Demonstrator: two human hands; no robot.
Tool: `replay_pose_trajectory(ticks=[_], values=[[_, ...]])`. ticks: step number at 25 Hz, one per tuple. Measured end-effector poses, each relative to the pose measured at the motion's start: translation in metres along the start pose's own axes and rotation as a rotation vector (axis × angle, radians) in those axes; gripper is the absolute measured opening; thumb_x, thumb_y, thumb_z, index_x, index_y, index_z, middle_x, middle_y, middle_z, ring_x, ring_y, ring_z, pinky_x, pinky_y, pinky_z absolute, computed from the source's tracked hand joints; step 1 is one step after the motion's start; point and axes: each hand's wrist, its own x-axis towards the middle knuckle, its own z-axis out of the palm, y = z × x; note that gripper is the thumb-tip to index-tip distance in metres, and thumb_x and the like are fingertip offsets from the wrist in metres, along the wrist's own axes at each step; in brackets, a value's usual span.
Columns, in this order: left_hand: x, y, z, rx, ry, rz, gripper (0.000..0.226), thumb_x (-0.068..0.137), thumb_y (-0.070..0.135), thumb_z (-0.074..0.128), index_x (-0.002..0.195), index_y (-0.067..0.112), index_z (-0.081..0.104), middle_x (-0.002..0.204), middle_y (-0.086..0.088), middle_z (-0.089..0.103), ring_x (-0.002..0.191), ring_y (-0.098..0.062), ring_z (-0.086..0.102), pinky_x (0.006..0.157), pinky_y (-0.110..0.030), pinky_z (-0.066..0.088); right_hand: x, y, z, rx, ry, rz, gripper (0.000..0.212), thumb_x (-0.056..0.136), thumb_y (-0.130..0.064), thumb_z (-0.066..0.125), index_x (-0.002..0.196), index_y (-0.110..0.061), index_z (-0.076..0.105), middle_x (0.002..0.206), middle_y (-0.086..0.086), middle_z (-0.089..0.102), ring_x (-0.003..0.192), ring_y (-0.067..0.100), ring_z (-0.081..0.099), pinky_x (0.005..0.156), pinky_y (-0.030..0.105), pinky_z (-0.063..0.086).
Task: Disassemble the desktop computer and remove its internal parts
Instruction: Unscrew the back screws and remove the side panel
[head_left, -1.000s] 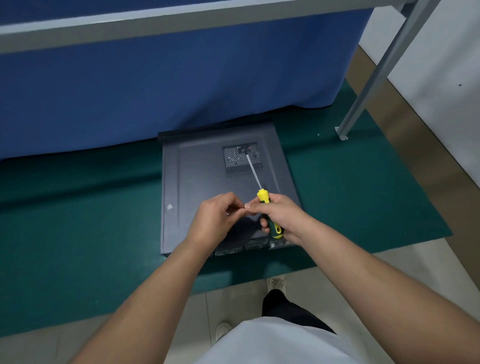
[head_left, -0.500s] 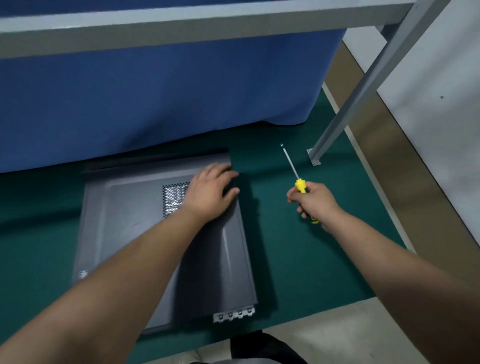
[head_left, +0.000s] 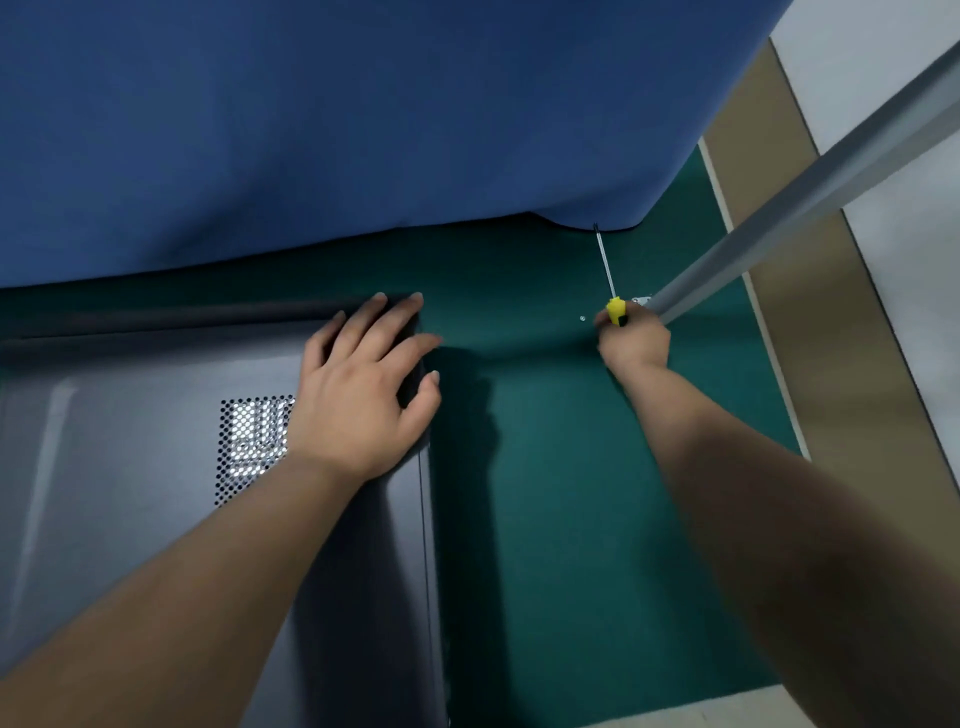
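Note:
The dark grey desktop computer case (head_left: 130, 467) lies flat on the green mat, filling the lower left, with a perforated vent (head_left: 252, 441) in its side panel. My left hand (head_left: 363, 384) rests flat on the case's far right corner, fingers spread over the edge. My right hand (head_left: 634, 345) is out on the mat to the right, gripping a yellow-handled screwdriver (head_left: 615, 310) whose thin shaft points away toward the blue cloth. A small silver screw (head_left: 583, 319) lies on the mat just left of that hand.
A blue cloth (head_left: 337, 119) hangs down behind the mat. A grey metal table leg (head_left: 769, 228) slants down to a foot beside my right hand. The green mat (head_left: 561, 493) ends at a tan floor strip (head_left: 841, 364) on the right.
My right hand moved the screwdriver farther away to the right, down near the table leg's foot. My left hand slid up to the case's far right corner. The view has leaned in closer.

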Motion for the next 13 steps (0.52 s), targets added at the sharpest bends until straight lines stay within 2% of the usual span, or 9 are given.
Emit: replay_pose_trajectory(ticks=[2,4,7,11,13], values=[[0.000,0.000,0.001,0.002,0.020,0.000,0.035,0.093,0.044,0.051,0.124,0.039,0.066,0.158,0.012,0.044,0.152,-0.016,0.031,0.122,-0.042,0.018,0.012,0.000,0.011,-0.058,0.037,-0.005,0.013,0.099,-0.034,0.052,0.096,-0.026,0.062,0.090,0.003,0.064,0.081,0.028,0.057,0.068,0.029,0.042],[0.000,0.001,0.001,0.008,0.031,0.002,0.034,0.093,0.043,0.052,0.123,0.038,0.067,0.158,0.012,0.044,0.152,-0.016,0.031,0.122,-0.041,0.018,0.017,0.003,0.019,-0.075,0.051,-0.008,0.012,0.099,-0.035,0.053,0.095,-0.028,0.062,0.088,0.000,0.061,0.081,0.027,0.054,0.069,0.028,0.037],[0.001,0.001,0.001,0.017,0.039,0.001,0.034,0.092,0.042,0.053,0.122,0.037,0.068,0.158,0.012,0.045,0.151,-0.016,0.032,0.122,-0.041,0.018,0.020,0.004,0.024,-0.065,0.056,-0.010,0.012,0.099,-0.034,0.054,0.092,-0.029,0.062,0.086,-0.002,0.061,0.082,0.027,0.056,0.068,0.027,0.037],[0.001,0.000,0.000,0.021,0.039,-0.002,0.034,0.092,0.042,0.054,0.122,0.038,0.068,0.158,0.012,0.044,0.151,-0.016,0.032,0.122,-0.042,0.019,0.015,0.005,0.019,0.016,0.058,-0.018,0.017,0.098,-0.033,0.060,0.107,-0.024,0.071,0.089,-0.003,0.060,0.085,0.024,0.052,0.070,0.024,0.035],[0.001,0.000,0.000,0.018,0.040,-0.003,0.034,0.092,0.042,0.053,0.121,0.037,0.068,0.157,0.012,0.045,0.151,-0.016,0.032,0.121,-0.041,0.019,0.000,0.011,0.012,0.107,0.096,-0.015,0.017,0.095,-0.034,0.063,0.105,-0.022,0.069,0.089,-0.001,0.060,0.085,0.026,0.053,0.071,0.025,0.037]])
